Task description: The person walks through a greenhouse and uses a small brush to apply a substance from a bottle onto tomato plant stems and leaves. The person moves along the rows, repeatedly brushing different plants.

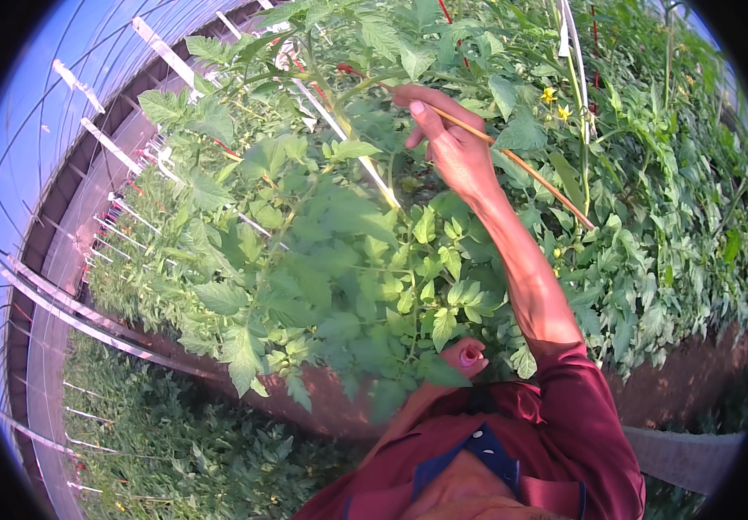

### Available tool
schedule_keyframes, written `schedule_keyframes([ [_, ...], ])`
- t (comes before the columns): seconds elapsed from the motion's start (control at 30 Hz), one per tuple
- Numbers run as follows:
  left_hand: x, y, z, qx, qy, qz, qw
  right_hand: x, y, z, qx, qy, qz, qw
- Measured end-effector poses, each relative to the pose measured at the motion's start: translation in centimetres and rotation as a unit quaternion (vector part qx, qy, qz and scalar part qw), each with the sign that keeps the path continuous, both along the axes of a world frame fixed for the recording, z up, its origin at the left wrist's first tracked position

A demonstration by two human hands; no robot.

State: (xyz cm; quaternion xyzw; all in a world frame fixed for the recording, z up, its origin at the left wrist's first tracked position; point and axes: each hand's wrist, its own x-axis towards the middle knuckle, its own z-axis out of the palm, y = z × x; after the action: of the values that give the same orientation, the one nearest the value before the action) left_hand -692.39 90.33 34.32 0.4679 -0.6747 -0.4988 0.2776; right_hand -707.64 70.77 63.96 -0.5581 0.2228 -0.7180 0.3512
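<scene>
My right hand is raised among tomato plants, its fingers closed on a thin wooden stick. The stick slants from lower right to upper left, and its reddish tip lies by a tomato stem. My left hand is low, close to my body, with its fingers curled around a small pinkish-red object, perhaps a container; tomato leaves partly cover that hand. A white string runs slantwise beside the stem, left of my right hand.
Yellow tomato flowers and a vine on a white string stand to the right. Brown soil shows below the leaves. Another plant row grows at the lower left. A greenhouse frame curves along the left.
</scene>
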Motion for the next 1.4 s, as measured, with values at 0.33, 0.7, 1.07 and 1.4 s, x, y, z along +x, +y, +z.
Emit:
schedule_keyframes([
  [0.33,0.2,-0.3,0.5,0.029,0.053,0.013,0.998,0.4,-1.3,-0.2,0.007,0.012,-0.014,1.000],
  [0.7,0.3,-1.3,-0.7,0.041,0.046,-0.003,0.998,-0.4,-2.9,1.3,0.082,-0.132,0.010,0.988],
  [1.07,0.1,-1.3,0.3,0.055,0.006,0.000,0.998,-0.7,-2.1,1.4,0.076,-0.112,0.041,0.990],
  [1.4,0.2,-1.7,-1.0,0.022,-0.017,-0.009,1.000,-0.7,-1.8,1.3,0.067,-0.114,0.029,0.991],
])
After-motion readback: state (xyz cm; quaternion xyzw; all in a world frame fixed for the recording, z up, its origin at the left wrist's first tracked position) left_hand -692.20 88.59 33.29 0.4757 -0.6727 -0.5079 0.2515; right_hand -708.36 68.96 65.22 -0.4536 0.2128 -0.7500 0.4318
